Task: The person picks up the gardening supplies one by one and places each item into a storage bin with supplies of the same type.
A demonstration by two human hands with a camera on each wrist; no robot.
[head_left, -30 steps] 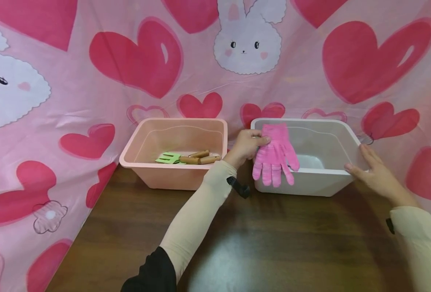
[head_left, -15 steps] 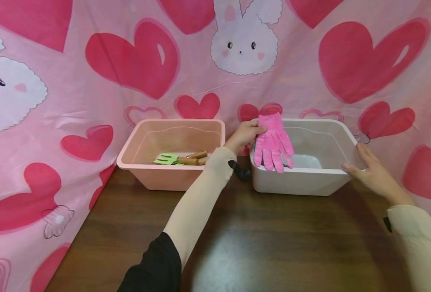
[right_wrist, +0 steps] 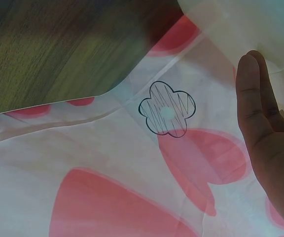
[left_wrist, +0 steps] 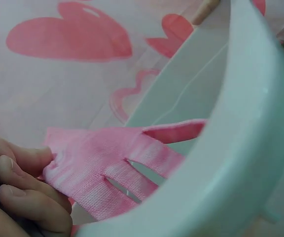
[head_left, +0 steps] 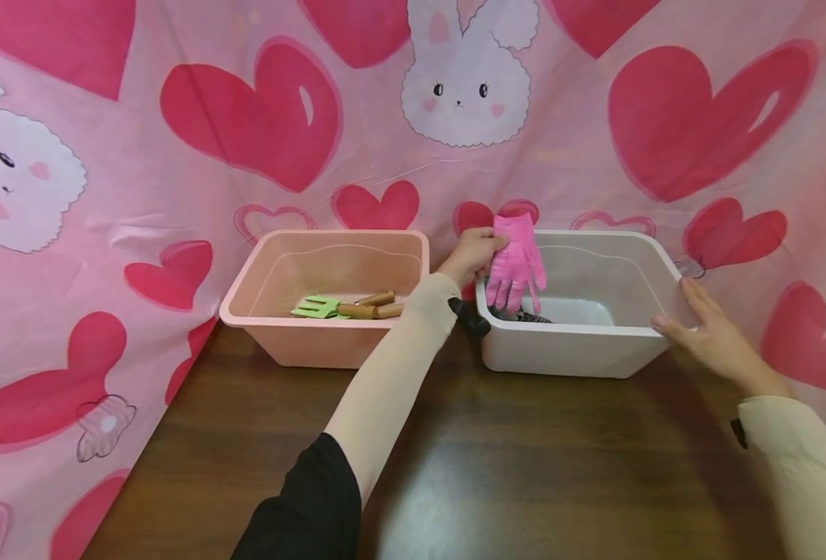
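Note:
My left hand (head_left: 474, 253) pinches a pink knitted glove (head_left: 516, 260) by its cuff edge, between thumb and curled fingers. The glove hangs fingers-down over the left end of the white bin (head_left: 567, 351); in the left wrist view, the bin's rim hides the tips of the glove (left_wrist: 110, 170). Beneath it, inside that bin, lies something dark and striped (head_left: 528, 316), mostly hidden. At the bin's right end my right hand (head_left: 717, 338) rests on the rim with fingers fairly straight; the right wrist view shows its fingers (right_wrist: 250, 94) against the bin's outer wall.
A peach bin (head_left: 329, 342) stands to the left, holding a green hand fork (head_left: 318, 306) and several wooden handles (head_left: 364, 310). Both bins sit on a brown wooden table (head_left: 525, 467). A pink heart-patterned cloth (head_left: 371, 101) hangs behind and at the sides.
The glove has risen and shifted back from hanging over the white bin's front rim to hanging inside it, uncovering the dark striped thing. My right hand stays on the rim.

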